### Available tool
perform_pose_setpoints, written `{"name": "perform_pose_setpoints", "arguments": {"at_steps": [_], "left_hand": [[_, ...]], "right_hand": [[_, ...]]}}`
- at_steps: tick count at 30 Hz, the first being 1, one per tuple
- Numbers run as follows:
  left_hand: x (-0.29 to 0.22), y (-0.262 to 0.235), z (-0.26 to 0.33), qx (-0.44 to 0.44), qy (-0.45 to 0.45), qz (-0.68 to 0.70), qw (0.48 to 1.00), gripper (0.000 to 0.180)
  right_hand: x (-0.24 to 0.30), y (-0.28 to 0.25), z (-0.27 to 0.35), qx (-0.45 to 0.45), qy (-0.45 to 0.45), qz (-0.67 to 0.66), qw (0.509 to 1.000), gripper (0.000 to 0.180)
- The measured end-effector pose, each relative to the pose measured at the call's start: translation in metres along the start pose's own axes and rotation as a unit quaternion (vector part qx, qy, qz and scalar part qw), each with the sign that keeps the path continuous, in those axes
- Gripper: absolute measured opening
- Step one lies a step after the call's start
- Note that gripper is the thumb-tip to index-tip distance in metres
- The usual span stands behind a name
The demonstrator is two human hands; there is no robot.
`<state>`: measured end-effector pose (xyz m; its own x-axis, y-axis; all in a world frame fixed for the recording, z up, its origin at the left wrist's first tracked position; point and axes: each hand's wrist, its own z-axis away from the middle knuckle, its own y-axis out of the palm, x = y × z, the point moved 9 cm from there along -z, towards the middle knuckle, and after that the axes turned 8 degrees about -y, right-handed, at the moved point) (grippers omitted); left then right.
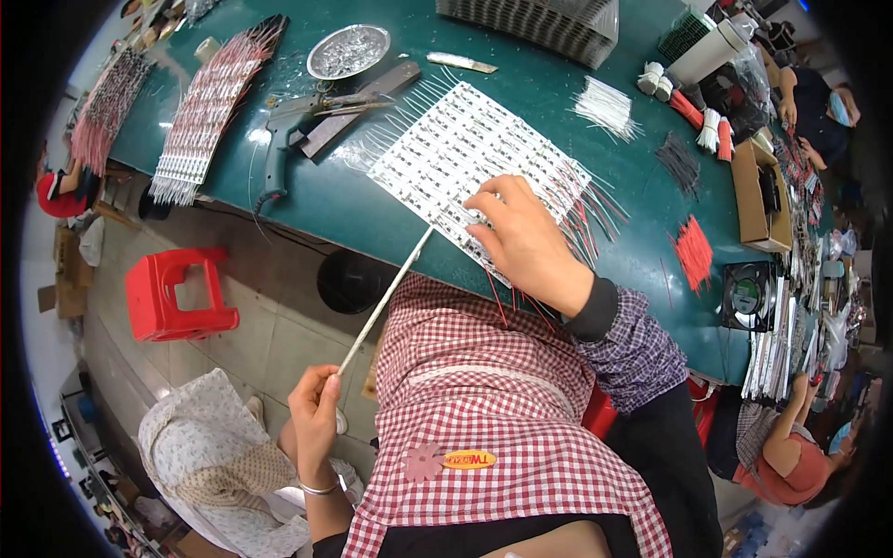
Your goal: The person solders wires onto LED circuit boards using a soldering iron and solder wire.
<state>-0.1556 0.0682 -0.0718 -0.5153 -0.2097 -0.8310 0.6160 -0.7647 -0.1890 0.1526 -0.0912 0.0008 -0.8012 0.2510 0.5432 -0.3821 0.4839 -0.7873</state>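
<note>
A white panel of small circuit boards [465, 158] lies on the green table, with thin wires sticking out from its edges. My left hand [314, 409] is closed round the lower end of a long, thin, whitish rod [386, 296], held slanting beside the apron. The rod's upper end meets the panel's near edge; whether it touches cannot be made out. Over the panel's near right part is my right hand [530, 244], fingers bent and a gap between thumb and forefinger. Red and dark wires [584, 209] spread out beside it. Anything tiny under its fingertips is hidden.
A green glue-gun-like tool [277, 153], a dark bar [358, 112] and a metal bowl [349, 52] lie left of the panel. White [605, 109], black [677, 163] and red wire bundles [692, 253] lie right. A small fan [749, 296] stands beyond; a red stool [177, 296] is on the floor.
</note>
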Motion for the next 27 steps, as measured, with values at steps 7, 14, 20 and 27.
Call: {"name": "perform_pose_setpoints", "arguments": {"at_steps": [7,14,20,27], "left_hand": [[-0.017,0.002,-0.009,-0.022,0.065,-0.107,0.992,0.013],[-0.023,0.002,-0.014,-0.032,0.092,-0.111,0.989,0.01],[-0.019,0.005,-0.017,0.01,0.046,-0.066,0.997,0.011],[-0.009,-0.002,-0.022,0.021,0.04,-0.009,0.999,0.013]], "right_hand": [[0.007,0.03,-0.015,-0.043,-0.014,0.059,0.997,0.014],[0.011,0.035,-0.021,-0.084,0.013,0.142,0.986,0.011],[0.006,0.039,-0.019,-0.083,0.029,0.158,0.983,0.01],[-0.01,0.027,-0.002,-0.125,0.074,-0.032,0.989,0.013]]}}
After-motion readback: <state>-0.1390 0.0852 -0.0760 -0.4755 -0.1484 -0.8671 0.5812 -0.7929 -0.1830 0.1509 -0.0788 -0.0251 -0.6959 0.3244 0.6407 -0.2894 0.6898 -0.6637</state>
